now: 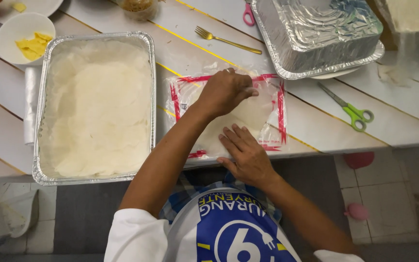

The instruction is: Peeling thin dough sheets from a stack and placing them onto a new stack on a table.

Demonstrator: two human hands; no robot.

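A clear plastic packet (272,109) with red edges lies flat on the white table, holding pale round sheets of thin pastry (250,116). My left hand (226,91) reaches across onto the packet's upper middle, fingers curled on the top sheet. Near the table's front edge, my right hand (246,153) presses flat on the packet's lower part. To the left sits a large foil tray (42,140) lined with the same pale sheets (98,106).
An upside-down foil tray (316,34) stands at the back right. A gold fork (226,39), green scissors (352,112) and pink scissors (248,14) lie on the table. A white bowl (13,26) of yellow pieces sits far left. Tiled floor lies below.
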